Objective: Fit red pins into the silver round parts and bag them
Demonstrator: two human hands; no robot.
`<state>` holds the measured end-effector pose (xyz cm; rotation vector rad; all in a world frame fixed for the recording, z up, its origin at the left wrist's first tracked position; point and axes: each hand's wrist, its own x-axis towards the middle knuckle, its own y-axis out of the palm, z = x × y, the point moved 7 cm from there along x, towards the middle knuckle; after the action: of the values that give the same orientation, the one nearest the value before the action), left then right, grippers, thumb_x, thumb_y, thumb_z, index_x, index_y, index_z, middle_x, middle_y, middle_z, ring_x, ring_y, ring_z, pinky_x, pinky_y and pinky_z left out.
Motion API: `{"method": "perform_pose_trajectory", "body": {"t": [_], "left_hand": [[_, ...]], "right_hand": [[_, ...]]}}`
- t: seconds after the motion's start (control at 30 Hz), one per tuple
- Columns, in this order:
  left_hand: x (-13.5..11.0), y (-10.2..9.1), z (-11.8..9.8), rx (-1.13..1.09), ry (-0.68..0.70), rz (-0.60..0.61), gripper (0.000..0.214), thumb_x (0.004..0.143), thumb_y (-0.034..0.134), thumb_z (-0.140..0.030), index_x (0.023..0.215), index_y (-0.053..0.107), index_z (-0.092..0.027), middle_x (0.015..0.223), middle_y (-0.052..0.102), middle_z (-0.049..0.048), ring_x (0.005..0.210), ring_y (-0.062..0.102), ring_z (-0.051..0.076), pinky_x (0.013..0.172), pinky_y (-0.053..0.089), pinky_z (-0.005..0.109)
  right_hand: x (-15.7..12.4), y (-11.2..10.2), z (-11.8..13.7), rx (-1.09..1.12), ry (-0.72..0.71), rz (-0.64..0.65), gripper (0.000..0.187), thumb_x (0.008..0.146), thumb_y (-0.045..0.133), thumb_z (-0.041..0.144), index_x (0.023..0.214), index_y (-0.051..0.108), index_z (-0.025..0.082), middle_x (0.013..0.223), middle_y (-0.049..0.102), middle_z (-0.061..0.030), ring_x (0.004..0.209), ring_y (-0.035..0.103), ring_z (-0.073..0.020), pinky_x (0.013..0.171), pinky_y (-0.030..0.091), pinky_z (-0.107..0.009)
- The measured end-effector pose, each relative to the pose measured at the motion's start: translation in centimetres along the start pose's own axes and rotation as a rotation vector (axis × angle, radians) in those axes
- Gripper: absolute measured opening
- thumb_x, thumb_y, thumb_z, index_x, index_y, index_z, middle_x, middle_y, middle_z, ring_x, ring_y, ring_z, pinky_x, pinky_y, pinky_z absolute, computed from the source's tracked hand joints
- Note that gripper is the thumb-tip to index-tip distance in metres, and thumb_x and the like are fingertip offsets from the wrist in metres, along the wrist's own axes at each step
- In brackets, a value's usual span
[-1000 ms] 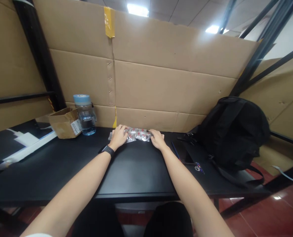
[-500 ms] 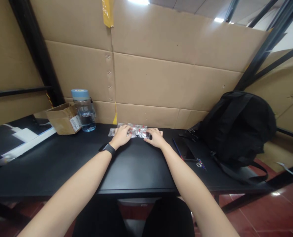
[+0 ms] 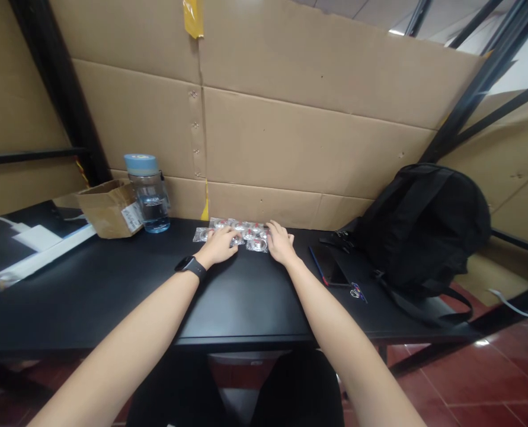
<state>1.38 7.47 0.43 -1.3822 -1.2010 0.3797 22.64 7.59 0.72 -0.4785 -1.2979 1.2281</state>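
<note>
Several small clear plastic packets (image 3: 257,244) with red marks and shiny round contents lie in two rows on the black table (image 3: 246,302), close to the cardboard wall. My left hand (image 3: 220,245), below a wrist with a black watch (image 3: 191,267), rests on the front row with its fingers stretched over the packets. At the right end of the rows, my right hand (image 3: 281,242) touches the packets with its fingers extended. What lies beneath both hands is partly hidden.
A blue-lidded water bottle (image 3: 150,196) and an open cardboard box (image 3: 110,210) stand at the left, beside a white power strip (image 3: 54,255). To the right are a phone (image 3: 329,267), a keyring (image 3: 357,292) and a black backpack (image 3: 428,237). A cardboard wall (image 3: 281,148) closes the back.
My right hand has turned and its fingers now reach farther forward along the packets' right end, uncovering a front packet. My left hand stays on the packets. The view has shifted slightly.
</note>
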Motion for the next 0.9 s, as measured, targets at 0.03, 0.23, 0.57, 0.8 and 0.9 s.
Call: {"method": "perform_pose_trajectory", "body": {"t": [0.03, 0.23, 0.57, 0.8, 0.9], "left_hand": [[0.0, 0.1, 0.1, -0.002, -0.001, 0.002, 0.034, 0.087, 0.059, -0.024, 0.119, 0.070, -0.025, 0.132, 0.064, 0.0117, 0.128, 0.056, 0.036, 0.110, 0.037, 0.055], [0.0, 0.4, 0.3, 0.000, -0.012, 0.011, 0.035, 0.086, 0.059, -0.023, 0.119, 0.070, -0.025, 0.133, 0.063, 0.0120, 0.130, 0.055, 0.036, 0.114, 0.034, 0.057], [-0.1, 0.5, 0.0, -0.005, -0.008, 0.018, 0.045, 0.089, 0.057, -0.023, 0.133, 0.064, -0.024, 0.142, 0.060, 0.0145, 0.134, 0.053, 0.036, 0.114, 0.037, 0.057], [0.1, -0.8, -0.9, -0.141, -0.039, -0.088, 0.038, 0.089, 0.058, -0.025, 0.126, 0.066, -0.023, 0.135, 0.063, 0.0113, 0.131, 0.056, 0.033, 0.112, 0.042, 0.051], [0.2, -1.9, -1.7, -0.258, -0.028, -0.182, 0.029, 0.095, 0.055, -0.031, 0.120, 0.067, -0.022, 0.127, 0.068, 0.0101, 0.125, 0.060, 0.030, 0.111, 0.044, 0.046]], "right_hand": [[0.2, 0.2, -0.6, -0.018, 0.023, 0.013, 0.058, 0.098, 0.036, 0.018, 0.154, 0.045, 0.029, 0.165, 0.039, -0.0106, 0.144, 0.039, -0.0318, 0.105, 0.037, -0.056], [0.8, 2.0, -3.6, -0.053, 0.042, 0.220, 0.054, 0.099, 0.045, 0.027, 0.152, 0.048, 0.038, 0.159, 0.049, -0.0062, 0.143, 0.039, -0.0346, 0.106, 0.033, -0.062], [0.8, -0.1, -2.7, -0.160, 0.125, 0.100, 0.026, 0.101, 0.054, 0.034, 0.120, 0.066, 0.022, 0.121, 0.072, -0.0147, 0.117, 0.058, -0.0324, 0.101, 0.034, -0.052], [0.8, -2.1, -4.2, -0.132, 0.247, -0.034, 0.028, 0.102, 0.043, 0.024, 0.111, 0.069, 0.020, 0.109, 0.076, -0.0158, 0.108, 0.066, -0.0311, 0.099, 0.035, -0.047], [0.8, -3.2, -4.1, -0.043, 0.212, -0.076, 0.031, 0.104, 0.041, 0.031, 0.111, 0.070, 0.022, 0.109, 0.077, -0.0104, 0.104, 0.068, -0.0266, 0.095, 0.041, -0.038]]}}
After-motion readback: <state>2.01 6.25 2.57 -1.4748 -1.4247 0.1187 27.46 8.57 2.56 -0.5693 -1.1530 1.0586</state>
